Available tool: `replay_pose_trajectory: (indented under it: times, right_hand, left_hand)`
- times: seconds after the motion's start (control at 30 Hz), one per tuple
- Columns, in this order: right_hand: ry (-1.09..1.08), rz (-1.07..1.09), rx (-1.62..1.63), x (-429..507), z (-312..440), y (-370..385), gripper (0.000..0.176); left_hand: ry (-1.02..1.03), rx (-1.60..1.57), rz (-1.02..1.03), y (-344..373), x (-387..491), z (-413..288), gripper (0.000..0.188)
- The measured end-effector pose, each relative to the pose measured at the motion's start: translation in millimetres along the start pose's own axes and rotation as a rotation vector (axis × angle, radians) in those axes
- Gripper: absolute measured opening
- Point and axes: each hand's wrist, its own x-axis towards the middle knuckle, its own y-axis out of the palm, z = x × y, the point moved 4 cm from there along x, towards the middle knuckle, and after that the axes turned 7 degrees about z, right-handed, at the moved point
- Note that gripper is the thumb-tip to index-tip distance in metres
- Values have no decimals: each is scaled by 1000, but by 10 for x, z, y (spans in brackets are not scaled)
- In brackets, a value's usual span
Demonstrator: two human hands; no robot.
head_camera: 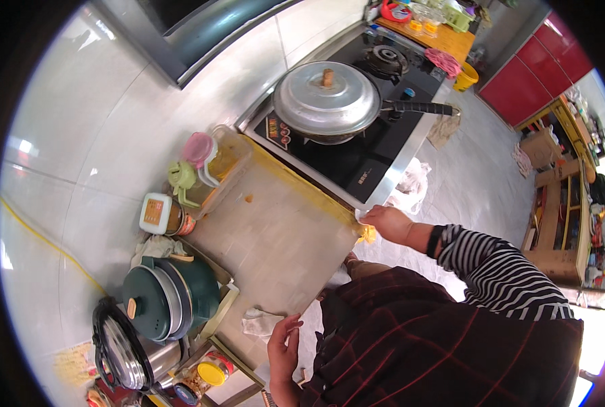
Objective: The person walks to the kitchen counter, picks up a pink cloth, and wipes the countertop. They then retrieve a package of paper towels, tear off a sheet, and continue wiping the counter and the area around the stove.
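My right hand (391, 225), below a striped sleeve, pinches a small white piece (361, 215), perhaps tissue or cloth. It touches the front corner where the gas stove (343, 178) meets the beige counter (277, 229). My left hand (284, 348) hangs by the counter's front edge, its fingers loosely bent and apart, holding nothing. Close to it a whitish cloth (261, 322) lies on the counter. On the stove's near burner stands a wok covered by a domed aluminium lid (333, 104) with a wooden knob. The wok's black-wrapped handle (419, 107) sticks out past the stove's front edge.
Against the wall stand a clear plastic bin (231, 175) with lidded jugs, a white-lidded container (155, 212) and a dark green pot (155, 300). A pink cloth (443, 62) lies at the stove's far end. A white plastic bag (413, 185) hangs beside the stove front.
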Motion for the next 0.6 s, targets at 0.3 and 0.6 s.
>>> replay_pose_trajectory:
  times: [0.3,0.6]
  right_hand:
    - [252,-114,1019,1678,-88,-329,31]
    - [-30,-193,-42,2474,190,-118,16]
  left_hand:
    - [-27,-57,-97,-8,-89,87,30]
    - [-95,-76,-211,45,-306,131,30]
